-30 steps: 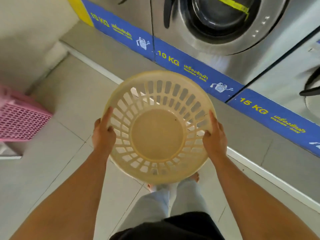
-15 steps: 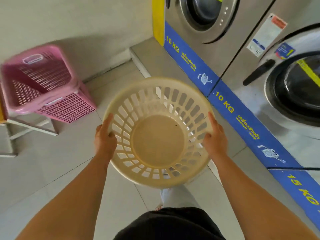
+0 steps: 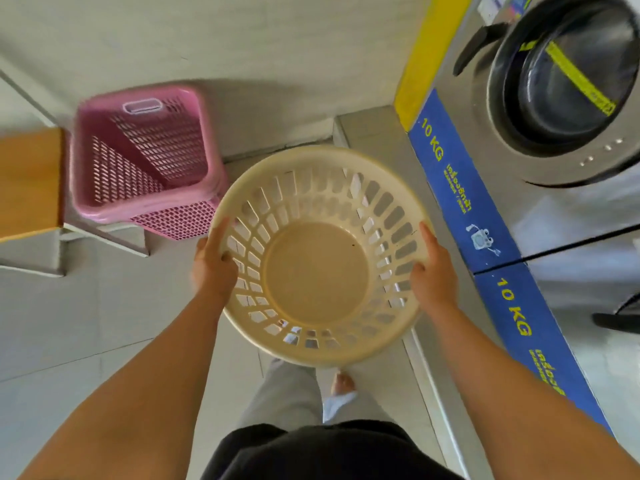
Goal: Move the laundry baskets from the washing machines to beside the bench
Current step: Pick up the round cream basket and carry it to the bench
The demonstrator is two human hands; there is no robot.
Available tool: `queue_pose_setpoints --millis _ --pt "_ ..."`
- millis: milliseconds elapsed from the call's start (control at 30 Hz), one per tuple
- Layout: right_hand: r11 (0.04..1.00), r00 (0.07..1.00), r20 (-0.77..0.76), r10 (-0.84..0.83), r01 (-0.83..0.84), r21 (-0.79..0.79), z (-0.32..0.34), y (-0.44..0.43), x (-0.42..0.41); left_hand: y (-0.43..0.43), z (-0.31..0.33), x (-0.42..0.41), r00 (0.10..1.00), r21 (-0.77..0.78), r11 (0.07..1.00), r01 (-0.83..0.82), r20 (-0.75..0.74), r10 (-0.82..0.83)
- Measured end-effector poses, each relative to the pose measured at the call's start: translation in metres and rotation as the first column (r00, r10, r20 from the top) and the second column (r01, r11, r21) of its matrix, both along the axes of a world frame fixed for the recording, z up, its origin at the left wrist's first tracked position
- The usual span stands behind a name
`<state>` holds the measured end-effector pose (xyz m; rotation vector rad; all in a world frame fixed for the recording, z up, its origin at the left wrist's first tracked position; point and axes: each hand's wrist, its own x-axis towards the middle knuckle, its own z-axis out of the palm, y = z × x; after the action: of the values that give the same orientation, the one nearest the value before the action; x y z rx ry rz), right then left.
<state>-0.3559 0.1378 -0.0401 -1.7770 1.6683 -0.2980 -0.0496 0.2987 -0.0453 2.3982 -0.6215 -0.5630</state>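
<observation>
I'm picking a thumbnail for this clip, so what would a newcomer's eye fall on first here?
First, the round cream basket at the centre, empty, held above the floor by its rim with the left hand and the right hand on opposite sides. Next, the pink basket at upper left, standing beside the wooden bench. Then the washing machine at right, with its dark round door and blue 10 KG strip.

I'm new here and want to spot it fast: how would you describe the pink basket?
Find the wooden bench by the wall; the pink basket sits right beside it on the floor. It's square with fine mesh sides, unlike the round cream basket with wide slots.
</observation>
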Motion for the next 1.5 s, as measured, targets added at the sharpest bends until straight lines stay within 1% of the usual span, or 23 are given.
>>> queue_pose_setpoints --millis 133,267,567,667,867,1033,1100,1233,1400,1500 --pt "1.0 1.0 -0.006 -0.014 0.014 -0.006 -0.001 -0.045 0.06 -0.039 -0.007 0.058 1.0 0.0 1.0 0.027 -0.002 -0.027" --pt "0.999 0.999 -0.023 -0.037 0.037 -0.007 -0.004 -0.087 0.109 -0.078 -0.006 0.105 1.0 0.074 0.997 0.01 -0.018 -0.008" --pt "1.0 0.999 -0.032 0.027 -0.027 0.001 -0.023 -0.194 0.187 -0.166 -0.019 0.167 0.995 0.12 0.991 -0.052 -0.079 0.062" --pt "0.996 0.995 -0.05 0.09 -0.09 0.013 -0.036 -0.235 0.21 -0.199 -0.029 0.184 0.986 0.137 0.984 -0.11 -0.107 0.125" --pt "0.992 0.989 -0.079 0.128 -0.127 0.014 -0.065 -0.299 0.25 -0.264 -0.052 0.21 0.959 0.236 0.944 -0.232 -0.109 0.263" --pt "0.993 0.99 -0.084 0.113 -0.111 0.032 -0.11 -0.339 0.278 -0.305 -0.092 0.234 0.955 0.312 0.918 -0.242 -0.091 0.283" --pt "0.995 0.99 -0.094 0.101 -0.098 0.034 -0.125 -0.349 0.284 -0.316 -0.107 0.241 0.951 0.314 0.919 -0.238 -0.115 0.286" --pt "0.997 0.994 -0.082 0.068 -0.066 0.037 -0.171 -0.371 0.3 -0.338 -0.157 0.254 0.951 0.292 0.934 -0.206 -0.166 0.262" --pt "0.998 0.993 -0.096 0.069 -0.068 0.015 -0.23 -0.391 0.323 -0.359 -0.217 0.27 0.918 0.309 0.911 -0.273 -0.197 0.343" --pt "0.998 0.994 -0.091 0.068 -0.067 0.015 -0.267 -0.399 0.338 -0.358 -0.258 0.281 0.873 0.26 0.91 -0.322 -0.29 0.392"
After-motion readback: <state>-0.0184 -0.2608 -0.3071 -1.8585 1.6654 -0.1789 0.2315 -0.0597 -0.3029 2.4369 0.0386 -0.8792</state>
